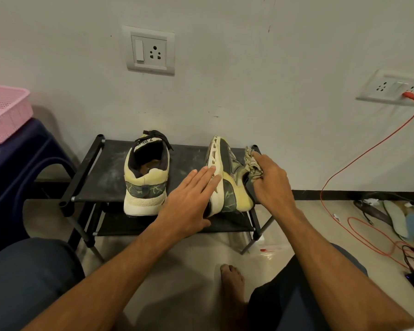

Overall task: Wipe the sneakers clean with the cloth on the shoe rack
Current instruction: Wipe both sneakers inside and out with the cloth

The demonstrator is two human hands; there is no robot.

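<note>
Black dusty shoe rack (101,173), white wall (249,80)

Pale wall (249,80) above beige floor (177,271), blue stool (22,163) at left.

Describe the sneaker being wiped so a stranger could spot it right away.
Find the low black shoe rack against the white wall. Of the two sneakers on its top shelf, it is the right sneaker. Unlike the upright sneaker beside it, it is tipped on its side, between the left hand and the cloth.
</note>
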